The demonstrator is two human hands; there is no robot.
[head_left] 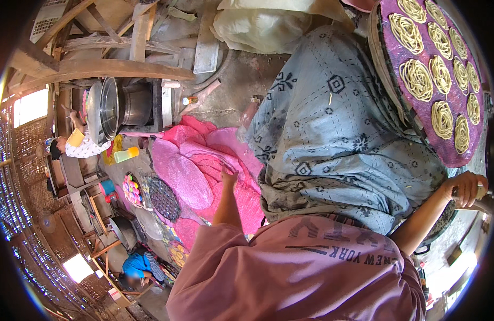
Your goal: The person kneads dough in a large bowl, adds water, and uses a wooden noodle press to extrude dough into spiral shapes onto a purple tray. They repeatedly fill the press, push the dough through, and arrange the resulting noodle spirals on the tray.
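My left hand is at the pink sheets left of my lap, fingers loosely apart; whether it touches them is unclear. My right hand is wrapped round a handle at the far right. Above it, a round purple board carries several coils of pale noodle-like strands. Grey-blue patterned cloth covers my legs, between the pink sheets and the board.
A metal pot stands upper left, near wooden beams. A dark perforated tray, coloured small items and a yellow-green container lie left. Other people, one in a patterned top, another in blue, sit farther left.
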